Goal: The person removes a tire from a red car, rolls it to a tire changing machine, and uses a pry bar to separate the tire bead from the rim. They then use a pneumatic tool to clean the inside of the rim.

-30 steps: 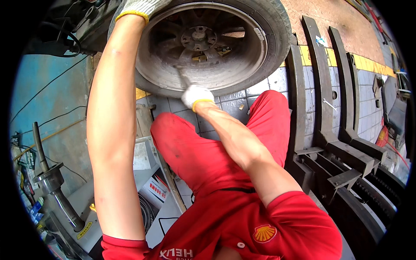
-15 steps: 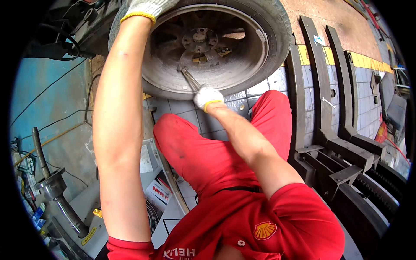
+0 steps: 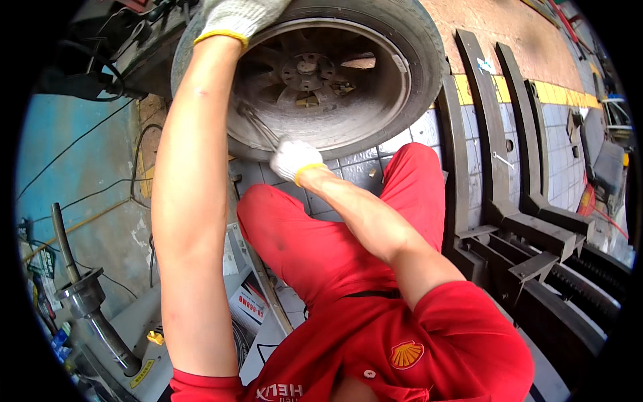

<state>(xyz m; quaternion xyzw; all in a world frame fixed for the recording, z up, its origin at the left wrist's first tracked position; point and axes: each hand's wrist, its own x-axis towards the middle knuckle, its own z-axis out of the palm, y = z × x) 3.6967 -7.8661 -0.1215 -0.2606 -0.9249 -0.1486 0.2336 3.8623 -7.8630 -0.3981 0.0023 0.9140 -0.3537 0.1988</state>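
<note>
A car wheel with a black tyre (image 3: 408, 47) and a grey alloy rim (image 3: 321, 100) stands upright in front of me. My left hand (image 3: 238, 15), in a white knit glove, rests on the top of the tyre with the arm stretched out. My right hand (image 3: 293, 157), also gloved, is closed around a slim metal tool (image 3: 258, 127). The tool's tip lies against the lower inner edge of the rim. My red trousers and red shirt fill the lower middle of the view.
Dark steel ramps and frames (image 3: 509, 201) run along the right. A grey machine with a steel shaft (image 3: 84, 295) stands at the lower left beside a blue wall. The floor is tiled, with a yellow stripe (image 3: 556, 90) at the far right.
My right hand with the tool has moved from below the rim up and left, so the tool's tip now reaches deeper into the rim's lower left edge. The left hand stays on the tyre.
</note>
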